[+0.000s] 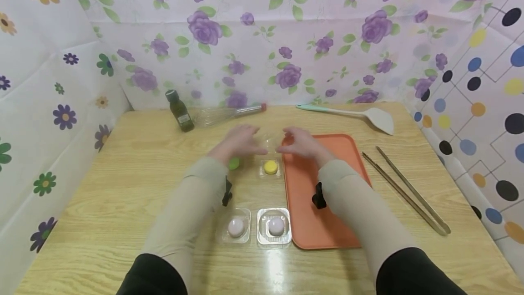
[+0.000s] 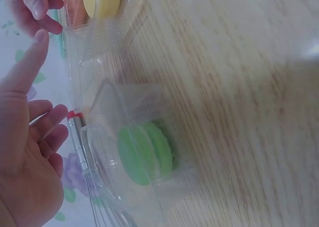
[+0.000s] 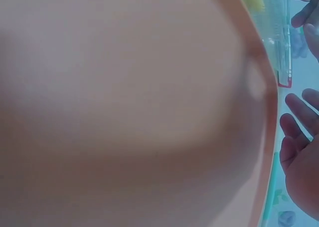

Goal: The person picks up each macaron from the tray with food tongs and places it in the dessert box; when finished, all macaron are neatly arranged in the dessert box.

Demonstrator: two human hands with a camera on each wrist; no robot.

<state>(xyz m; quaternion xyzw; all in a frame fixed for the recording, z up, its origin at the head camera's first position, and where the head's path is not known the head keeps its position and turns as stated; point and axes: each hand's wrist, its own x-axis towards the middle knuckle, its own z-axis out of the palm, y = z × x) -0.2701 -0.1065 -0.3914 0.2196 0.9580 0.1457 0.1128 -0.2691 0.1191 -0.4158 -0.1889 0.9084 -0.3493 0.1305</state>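
My left hand (image 1: 242, 141) and right hand (image 1: 302, 144) face each other over the back middle of the table, fingers loosely bent and nothing gripped. Between and just in front of them, a yellow macaron (image 1: 270, 167) sits in a clear plastic box whose transparent lid (image 1: 269, 142) stands raised at the back. A green macaron (image 2: 145, 153) lies in another clear box beside my left wrist; my forearm partly covers it in the head view. Spread fingers of the left hand show in the left wrist view. My right hand hovers over the orange tray's (image 1: 303, 213) far left corner.
Two pale macarons, one at left (image 1: 235, 227) and one at right (image 1: 276, 226), sit in clear boxes near the front. A dark bottle (image 1: 180, 112) and a whisk (image 1: 229, 115) lie at the back left, a spatula (image 1: 356, 115) at the back right. Metal tongs (image 1: 405, 190) lie right of the tray.
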